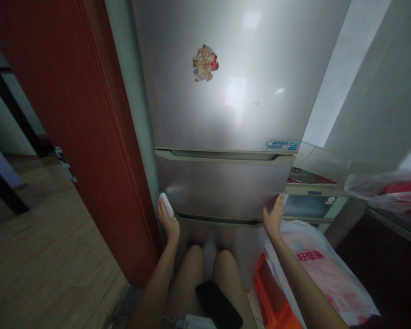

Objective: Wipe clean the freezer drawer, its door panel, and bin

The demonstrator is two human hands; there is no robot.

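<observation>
A silver refrigerator (222,187) stands directly in front, its doors closed. At the left edge of its middle door, my left hand (168,221) holds a folded white cloth (166,204) against the side. My right hand (274,217) rests at the right edge of the same door, fingers apart and thumb on the front, holding nothing. Above, the upper door bears a cartoon sticker (204,63) and a blue label (281,145). A black phone (219,305) lies across my thighs, beside a white device (199,321).
A red-brown door (99,137) stands at the left. On the right are a white plastic bag (325,269) with red print, an orange basket (272,301), a cabinet-like appliance (308,205) and a clear bag (390,189) with something red inside.
</observation>
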